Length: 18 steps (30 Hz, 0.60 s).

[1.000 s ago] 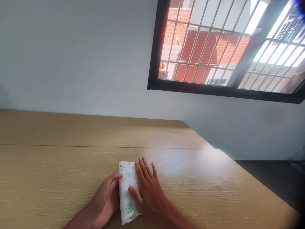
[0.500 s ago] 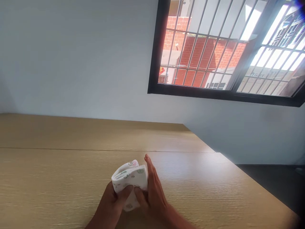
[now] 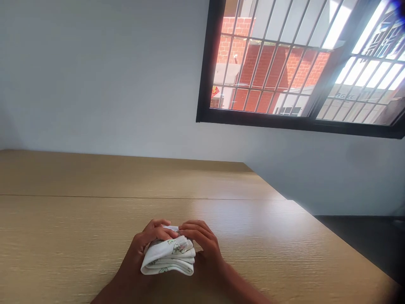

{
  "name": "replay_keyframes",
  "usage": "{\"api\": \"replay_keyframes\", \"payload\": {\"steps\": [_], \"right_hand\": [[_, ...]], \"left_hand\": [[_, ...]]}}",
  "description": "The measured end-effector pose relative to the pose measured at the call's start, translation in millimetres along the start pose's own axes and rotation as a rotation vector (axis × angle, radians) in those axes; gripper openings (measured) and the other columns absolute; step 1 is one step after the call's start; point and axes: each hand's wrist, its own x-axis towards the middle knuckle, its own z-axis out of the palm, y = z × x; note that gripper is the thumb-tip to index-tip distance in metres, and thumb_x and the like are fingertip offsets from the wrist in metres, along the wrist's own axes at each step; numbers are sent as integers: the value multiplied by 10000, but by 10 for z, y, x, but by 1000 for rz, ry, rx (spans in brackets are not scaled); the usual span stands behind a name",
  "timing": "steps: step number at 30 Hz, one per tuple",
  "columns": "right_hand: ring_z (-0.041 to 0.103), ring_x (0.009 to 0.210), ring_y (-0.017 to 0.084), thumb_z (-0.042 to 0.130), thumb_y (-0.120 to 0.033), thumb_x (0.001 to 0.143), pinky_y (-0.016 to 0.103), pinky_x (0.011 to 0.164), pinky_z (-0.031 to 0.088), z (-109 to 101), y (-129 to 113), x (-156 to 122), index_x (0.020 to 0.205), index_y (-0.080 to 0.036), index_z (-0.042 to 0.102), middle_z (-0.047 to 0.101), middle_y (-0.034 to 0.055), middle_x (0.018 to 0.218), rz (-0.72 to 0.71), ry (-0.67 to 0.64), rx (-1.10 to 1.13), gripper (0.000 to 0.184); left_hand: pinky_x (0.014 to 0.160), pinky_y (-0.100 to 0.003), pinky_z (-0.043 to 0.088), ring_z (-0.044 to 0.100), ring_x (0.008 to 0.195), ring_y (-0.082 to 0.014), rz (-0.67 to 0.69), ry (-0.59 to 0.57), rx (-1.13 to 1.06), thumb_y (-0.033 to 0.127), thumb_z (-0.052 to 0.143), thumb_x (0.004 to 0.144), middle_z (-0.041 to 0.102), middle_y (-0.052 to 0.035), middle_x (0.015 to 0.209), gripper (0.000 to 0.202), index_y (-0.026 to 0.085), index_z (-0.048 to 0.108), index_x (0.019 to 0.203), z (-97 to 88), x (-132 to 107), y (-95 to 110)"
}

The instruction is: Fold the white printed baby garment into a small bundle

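Note:
A white cloth (image 3: pixel 169 254) with small green and pinkish printed figures is folded into a thick, layered bundle low in the middle of the head view. Its stacked fold edges face me. My left hand (image 3: pixel 146 242) grips the left side, with bent fingers over the top. On the right side, the curled fingers of my right hand (image 3: pixel 204 240) reach over the far top edge of the bundle. Both thumbs are largely hidden, as is the underside of the cloth.
The bundle and hands are over a light wood table (image 3: pixel 79 228) with a seam across it. Its right edge slants away past dark floor (image 3: pixel 354 230). Behind stands a pale wall (image 3: pixel 104 80) with a barred, dark-framed window (image 3: pixel 253 118).
The cloth has tipped from showing its broad printed face to showing its stacked layers toward me. My right hand went from flat along its side to curled over it; my left fingers moved on top.

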Motion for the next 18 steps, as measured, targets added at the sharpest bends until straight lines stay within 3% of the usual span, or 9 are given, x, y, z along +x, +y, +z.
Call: {"api": "replay_keyframes", "payload": {"steps": [4, 7, 13, 18], "right_hand": [[658, 1011, 219, 598, -398, 927, 356, 896, 530, -4, 45, 7, 1030, -259, 667, 730, 77, 1017, -22, 24, 29, 187], [651, 1009, 206, 610, -357, 925, 349, 901, 527, -5, 86, 8, 1034, -252, 656, 723, 75, 1027, -21, 39, 31, 158], [640, 1024, 223, 586, -295, 932, 387, 906, 505, -3, 161, -5, 1020, -245, 663, 728, 71, 1032, -47, 25, -36, 128], [635, 982, 248, 579, -289, 935, 430, 896, 476, -1, 130, 15, 1010, -253, 679, 741, 56, 1010, -106, 42, -173, 129]], "left_hand": [[899, -341, 474, 537, 1164, -279, 68, -34, 114, 252, 758, 794, 714, -48, 1008, 150, 260, 702, 932, -6, -4, 11], [850, -312, 492, 585, 1075, -250, 116, 6, 213, 242, 710, 844, 693, -38, 984, 148, 270, 694, 988, 6, -12, 53], [835, -302, 510, 604, 964, -217, 365, 26, 426, 184, 732, 846, 699, -27, 992, 341, 268, 600, 1149, 23, -40, 127], [791, -291, 502, 594, 870, -191, 463, 18, 470, 134, 696, 877, 706, -6, 925, 301, 265, 589, 1126, 15, -53, 142]]}}
